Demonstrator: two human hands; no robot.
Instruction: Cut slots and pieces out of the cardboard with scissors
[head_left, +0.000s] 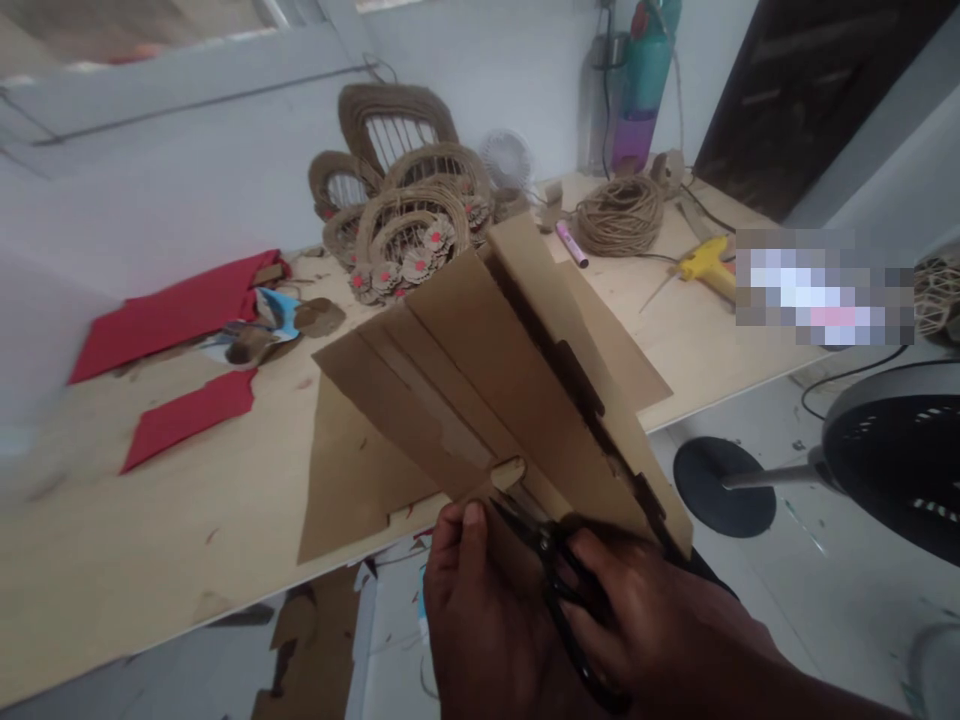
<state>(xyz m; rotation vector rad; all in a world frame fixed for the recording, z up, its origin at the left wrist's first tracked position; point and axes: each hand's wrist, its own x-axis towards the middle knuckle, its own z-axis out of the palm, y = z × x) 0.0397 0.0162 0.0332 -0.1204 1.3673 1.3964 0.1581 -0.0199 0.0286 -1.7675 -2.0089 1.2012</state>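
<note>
– What can't I see of the scissors (549, 545)?
– The right hand (637, 590) covers part of their handles from me.
– And elsewhere?
– A pixelated patch (825, 290) hides what's beside the glue gun (706, 262); my frame crops fan (896, 455) and bottle (649, 75).

Twine (621, 218) lies coiled — a pink marker (572, 245) beside it.

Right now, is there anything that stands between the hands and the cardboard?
Nothing visible does. The left hand pinches the near edge of the cardboard, and the right hand holds scissors close by that edge.
</note>
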